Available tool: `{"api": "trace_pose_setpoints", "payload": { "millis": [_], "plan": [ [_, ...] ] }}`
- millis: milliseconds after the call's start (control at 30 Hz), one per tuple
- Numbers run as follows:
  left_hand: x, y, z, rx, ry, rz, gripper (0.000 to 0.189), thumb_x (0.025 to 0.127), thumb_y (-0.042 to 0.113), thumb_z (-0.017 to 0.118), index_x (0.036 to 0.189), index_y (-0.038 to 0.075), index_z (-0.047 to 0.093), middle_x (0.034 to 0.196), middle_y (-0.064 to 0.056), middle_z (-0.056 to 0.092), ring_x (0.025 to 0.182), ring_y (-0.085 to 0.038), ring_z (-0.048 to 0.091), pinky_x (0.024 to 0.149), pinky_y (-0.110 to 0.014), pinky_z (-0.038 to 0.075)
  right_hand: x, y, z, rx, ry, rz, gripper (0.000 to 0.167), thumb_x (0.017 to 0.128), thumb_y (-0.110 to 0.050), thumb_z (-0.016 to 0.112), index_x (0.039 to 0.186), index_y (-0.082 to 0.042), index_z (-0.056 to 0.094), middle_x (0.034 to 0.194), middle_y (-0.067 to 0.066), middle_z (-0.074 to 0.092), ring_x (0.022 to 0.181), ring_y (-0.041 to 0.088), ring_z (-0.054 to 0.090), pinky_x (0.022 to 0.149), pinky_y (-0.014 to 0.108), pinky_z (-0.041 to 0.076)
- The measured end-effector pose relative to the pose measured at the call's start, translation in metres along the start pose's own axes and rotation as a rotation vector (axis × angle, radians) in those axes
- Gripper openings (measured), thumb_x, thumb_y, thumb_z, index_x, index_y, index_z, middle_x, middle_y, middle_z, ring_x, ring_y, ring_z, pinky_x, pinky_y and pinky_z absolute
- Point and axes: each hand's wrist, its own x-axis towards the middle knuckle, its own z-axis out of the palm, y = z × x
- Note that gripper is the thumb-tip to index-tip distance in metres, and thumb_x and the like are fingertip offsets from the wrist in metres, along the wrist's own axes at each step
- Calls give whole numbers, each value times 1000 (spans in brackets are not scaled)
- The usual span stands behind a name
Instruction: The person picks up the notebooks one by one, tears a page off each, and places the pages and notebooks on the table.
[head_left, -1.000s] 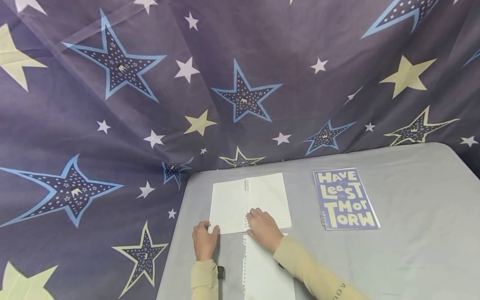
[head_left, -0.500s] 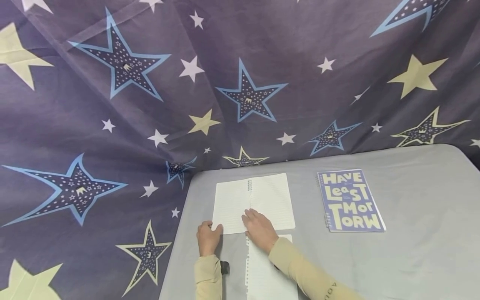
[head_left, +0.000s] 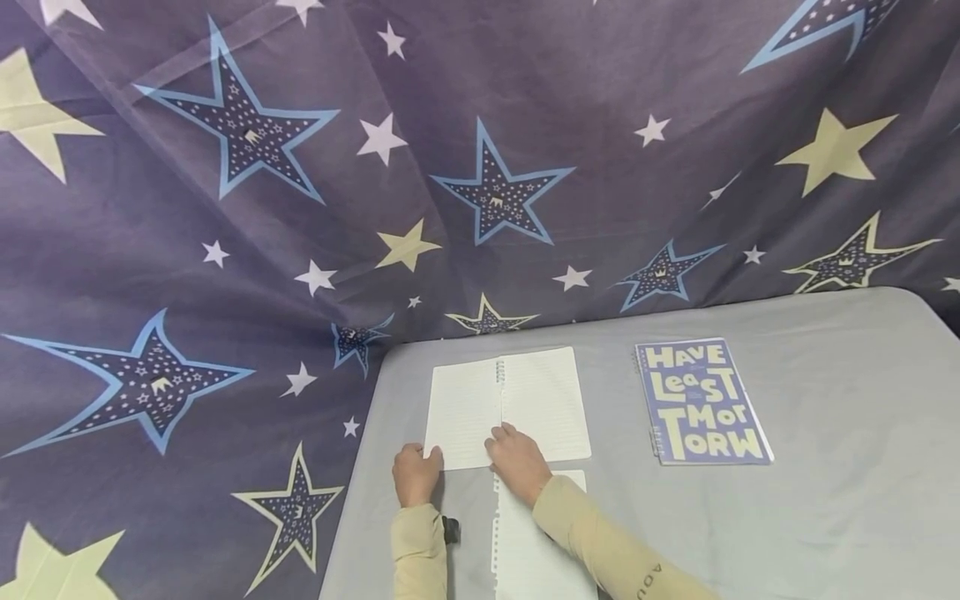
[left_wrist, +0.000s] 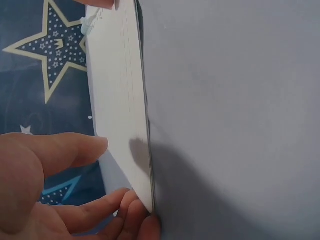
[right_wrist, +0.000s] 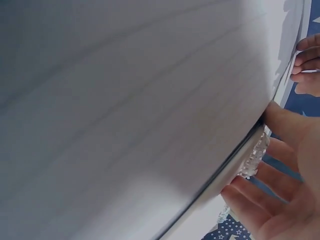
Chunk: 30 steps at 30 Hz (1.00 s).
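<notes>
A spiral notebook (head_left: 465, 408) lies spread at lined white pages on the grey surface. My left hand (head_left: 416, 475) is at its near left corner. In the left wrist view the fingertips (left_wrist: 131, 210) touch that corner, while the thumb stands apart over the page. My right hand (head_left: 519, 462) rests at the near end of the spine, fingers on the wire coil (right_wrist: 255, 155) and thumb by the near edge. Below it, partly under the right sleeve, lies a loose lined sheet (head_left: 528, 558) with a perforated left edge.
A purple-covered spiral notebook (head_left: 705, 404) with large pale lettering lies to the right. Behind the grey padded surface (head_left: 825, 392) hangs a dark star-patterned cloth (head_left: 420, 100), which also covers the left side.
My right hand has slid slightly left and toward me along the notebook's spine. The left hand stays at the corner. The head view has shifted a little.
</notes>
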Motion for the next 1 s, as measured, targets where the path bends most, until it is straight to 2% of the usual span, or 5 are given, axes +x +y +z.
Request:
{"api": "trace_pose_setpoints", "payload": {
  "millis": [267, 367, 633, 833, 1000],
  "plan": [
    [7, -1, -6, 2, -18, -40, 37, 90, 12, 61, 112, -18, 63, 112, -39, 62, 105, -54, 61, 87, -61, 55, 2, -4, 7, -140, 55, -80, 32, 79, -23, 79, 106, -7, 73, 109, 13, 71, 110, 28, 68, 95, 29, 57],
    [10, -1, -9, -7, -33, -62, 37, 91, 12, 59, 112, -17, 63, 112, -39, 63, 105, -53, 62, 87, -60, 55, 2, -5, 8, -158, 66, -96, 31, 81, -20, 78, 107, -6, 72, 109, 14, 70, 110, 29, 68, 94, 29, 57],
    [14, -6, -11, -56, -19, -53, 31, 89, 11, 61, 104, -14, 67, 96, -31, 68, 85, -40, 66, 74, -52, 58, 0, -4, 11, -90, 63, -87, 29, 87, -20, 73, 111, -4, 70, 116, 17, 68, 115, 33, 65, 93, 32, 58],
    [15, -7, -9, -112, -43, -30, 30, 92, 13, 61, 110, -11, 64, 94, -26, 70, 80, -32, 67, 70, -43, 57, -5, -1, 12, -20, 20, -16, 43, 84, -26, 76, 120, -5, 69, 127, 17, 66, 122, 34, 61, 96, 35, 57],
    [16, -4, -13, -163, -26, -25, 28, 92, 12, 59, 111, -8, 65, 91, -21, 71, 75, -26, 64, 64, -33, 54, -6, 0, 9, 18, 27, -2, 46, 82, -27, 76, 122, -6, 68, 128, 17, 65, 123, 34, 61, 98, 36, 56]
  ]
}}
